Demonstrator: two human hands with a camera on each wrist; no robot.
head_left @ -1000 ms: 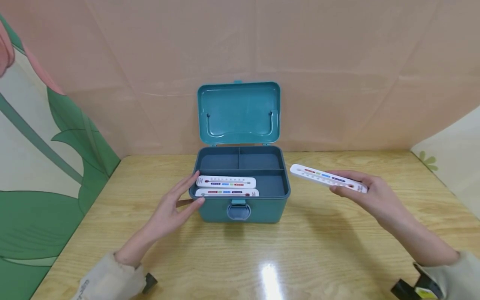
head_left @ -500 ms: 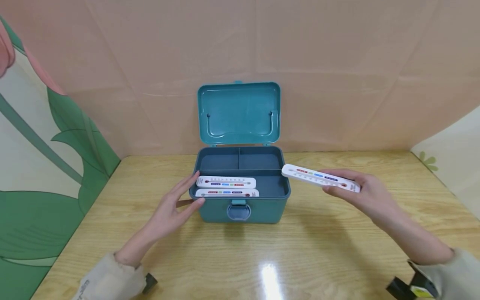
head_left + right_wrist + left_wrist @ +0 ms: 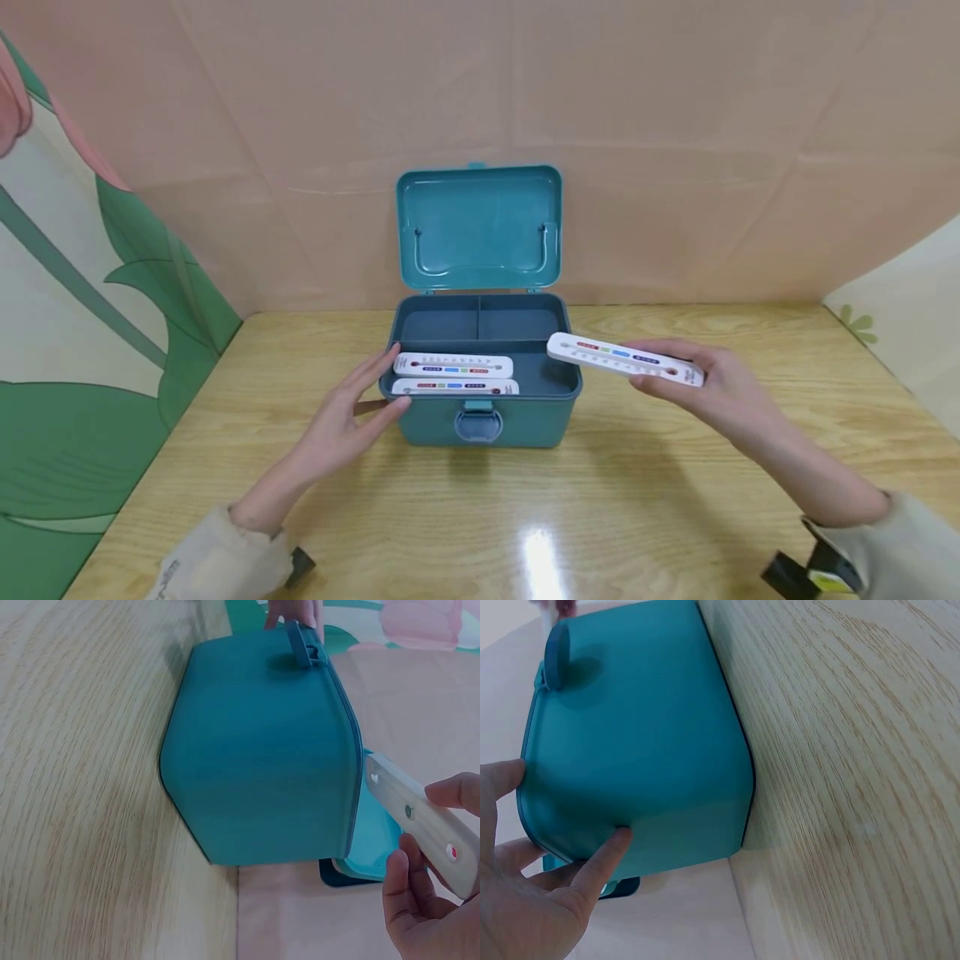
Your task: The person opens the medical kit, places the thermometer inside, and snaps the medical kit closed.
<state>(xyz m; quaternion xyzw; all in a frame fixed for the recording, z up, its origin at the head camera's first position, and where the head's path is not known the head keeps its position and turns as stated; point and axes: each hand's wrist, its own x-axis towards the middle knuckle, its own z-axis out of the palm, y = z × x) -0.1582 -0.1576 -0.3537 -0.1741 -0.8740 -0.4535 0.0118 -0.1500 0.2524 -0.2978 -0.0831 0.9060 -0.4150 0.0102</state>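
A teal storage box (image 3: pixel 534 423) stands on the table with its lid (image 3: pixel 480 221) raised. My left hand (image 3: pixel 347 414) rests extended fingers on the box's left side, with the thumb near its front rim. In my right hand (image 3: pixel 723 392) I pinch a white thermometer (image 3: pixel 603 355) by its right end. Its other end hangs over the box's right rim, printed side up; the plain back of the thermometer (image 3: pixel 420 814) shows in the right wrist view. Inside the front compartment lie two more thermometers, a rear one (image 3: pixel 453 365) and a front one (image 3: pixel 453 386).
Dividers (image 3: pixel 478 339) split the box's tray into two small rear compartments and one long front one. A latch (image 3: pixel 478 424) hangs on the front wall. Behind the wooden table (image 3: pixel 465 525) is a pinkish covering (image 3: pixel 675 167); a leaf-patterned panel (image 3: pixel 142 275) flanks the left.
My right hand has carried its thermometer leftward, from beside the box to over its right rim. My left hand and the two thermometers inside have stayed put.
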